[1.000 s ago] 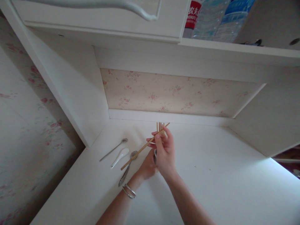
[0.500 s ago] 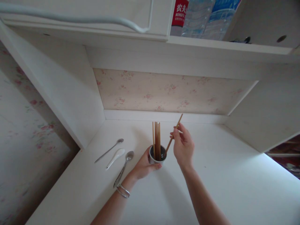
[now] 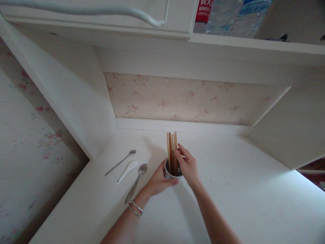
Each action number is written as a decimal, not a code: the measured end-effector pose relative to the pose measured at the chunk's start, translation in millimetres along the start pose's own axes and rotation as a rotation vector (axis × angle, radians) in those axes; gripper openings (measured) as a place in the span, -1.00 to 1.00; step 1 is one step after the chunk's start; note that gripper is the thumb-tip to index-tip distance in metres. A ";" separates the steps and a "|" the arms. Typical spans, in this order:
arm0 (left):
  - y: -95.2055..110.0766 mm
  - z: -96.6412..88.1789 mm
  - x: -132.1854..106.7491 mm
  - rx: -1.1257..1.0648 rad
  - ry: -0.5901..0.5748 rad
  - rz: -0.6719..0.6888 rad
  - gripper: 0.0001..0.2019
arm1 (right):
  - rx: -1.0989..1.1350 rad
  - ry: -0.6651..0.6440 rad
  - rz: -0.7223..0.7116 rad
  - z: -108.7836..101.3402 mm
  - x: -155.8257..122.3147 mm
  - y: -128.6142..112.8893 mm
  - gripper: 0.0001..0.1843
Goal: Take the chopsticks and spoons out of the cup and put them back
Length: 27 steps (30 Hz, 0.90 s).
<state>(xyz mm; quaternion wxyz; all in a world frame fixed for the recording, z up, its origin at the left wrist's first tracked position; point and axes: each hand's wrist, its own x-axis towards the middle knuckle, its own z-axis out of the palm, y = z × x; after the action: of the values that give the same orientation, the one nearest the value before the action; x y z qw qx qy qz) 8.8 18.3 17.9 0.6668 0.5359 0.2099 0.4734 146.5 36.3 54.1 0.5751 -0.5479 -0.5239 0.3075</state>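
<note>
My left hand [image 3: 158,183] is wrapped round a metal chopstick holder [image 3: 167,174] on the white tabletop, thumb along its near side. Several brown wooden chopsticks [image 3: 170,149] stand upright in the holder, their lower ends hidden inside. My right hand [image 3: 188,166] is at the right side of the bundle, with thumb and fingers closed on the rightmost chopstick [image 3: 176,139]. That chopstick is nearly upright among the others.
Left of the holder lie a long thin metal spoon [image 3: 120,162], a white spoon [image 3: 127,170] and a larger metal spoon [image 3: 137,181]. Cabinet side panels and a floral back wall [image 3: 182,100] enclose the tabletop [image 3: 241,203]. Bottles [image 3: 223,20] stand on the shelf above.
My right hand has moved left to the holder, bringing its tilted chopstick nearly upright into the bundle. My left hand keeps its grip on the holder. The view has shifted slightly.
</note>
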 end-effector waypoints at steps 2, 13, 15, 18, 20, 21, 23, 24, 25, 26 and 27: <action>2.6 1.3 0.2 0.004 -0.007 0.007 -0.16 | 0.071 -0.021 0.051 -6.1 -8.1 5.7 -0.42; 4.9 1.6 -1.2 0.151 0.000 -0.027 -0.26 | 0.399 -0.373 0.021 -15.4 -51.6 37.3 -0.13; 3.6 3.1 -2.2 0.173 0.008 -0.020 -0.22 | 0.398 -0.364 0.016 -12.7 -51.6 36.7 -0.15; 5.7 2.6 -6.4 0.267 -0.004 -0.004 -0.13 | 0.368 -0.334 0.026 -12.0 -51.3 37.0 -0.18; 9.6 -1.3 -12.8 0.390 -0.042 -0.006 -0.14 | 0.355 -0.315 0.028 -12.6 -51.5 37.8 -0.18; 11.9 -4.4 -17.1 0.456 -0.047 -0.012 -0.16 | 0.356 -0.313 0.031 -12.8 -51.6 38.2 -0.20; 17.2 -12.6 -27.7 0.567 0.009 -0.039 -0.22 | 0.360 -0.323 0.030 -13.1 -51.6 38.6 -0.22; 20.3 -17.4 -33.4 0.612 0.068 -0.055 -0.27 | 0.357 -0.327 0.027 -13.2 -51.5 38.7 -0.23; 23.9 -22.5 -39.0 0.658 0.139 -0.070 -0.35 | 0.350 -0.329 0.026 -13.1 -51.3 38.8 -0.22; 28.3 -27.9 -44.5 0.716 0.213 -0.086 -0.45 | 0.341 -0.328 0.027 -13.0 -51.1 38.9 -0.21; 33.4 -33.4 -49.7 0.794 0.277 -0.104 -0.55 | 0.331 -0.327 0.031 -12.9 -50.8 39.2 -0.21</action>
<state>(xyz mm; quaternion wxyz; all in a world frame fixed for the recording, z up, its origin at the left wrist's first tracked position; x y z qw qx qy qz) -54.1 -7.8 25.8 0.3973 0.6712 0.4902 0.3891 153.9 -6.6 5.2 0.5600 -0.3968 -0.5441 0.4826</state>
